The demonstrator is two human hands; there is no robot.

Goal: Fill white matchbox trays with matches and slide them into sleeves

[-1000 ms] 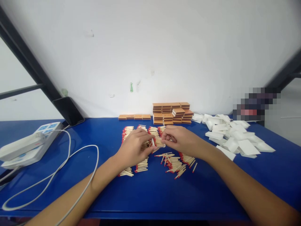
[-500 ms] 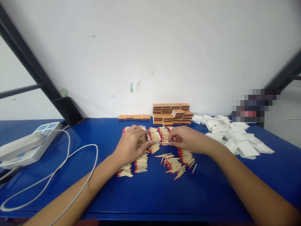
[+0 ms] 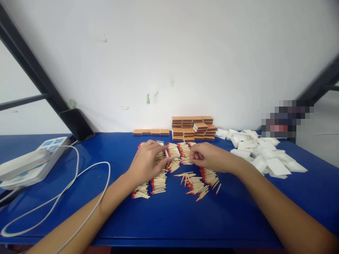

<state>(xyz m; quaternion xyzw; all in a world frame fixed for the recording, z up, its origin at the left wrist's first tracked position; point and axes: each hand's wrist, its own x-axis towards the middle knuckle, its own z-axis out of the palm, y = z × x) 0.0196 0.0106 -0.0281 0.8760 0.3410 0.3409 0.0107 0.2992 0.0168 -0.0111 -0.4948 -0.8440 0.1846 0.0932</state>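
Observation:
My left hand [image 3: 148, 160] holds a small white matchbox tray [image 3: 166, 153] between thumb and fingers. Matches with red heads lie inside the tray. To the right, my right hand [image 3: 210, 156] has its fingers curled together above the matches; what they pinch, if anything, is hidden. Loose matches [image 3: 159, 184] are spread in rows under and around both hands, partly covered by the left one. A looser pile of matches [image 3: 195, 185] lies nearer to me, below the right hand.
Stacked orange-brown matchboxes [image 3: 186, 130] stand against the wall, with a low row of matchboxes [image 3: 150, 132] beside them. White empty trays [image 3: 270, 155] are heaped at right. A power strip [image 3: 50, 158] and a white cable [image 3: 78, 169] occupy the left of the blue table [image 3: 169, 218].
The tray in my left hand has shifted very slightly to the left. My right hand stays in nearly the same place, its fingers curled a little differently.

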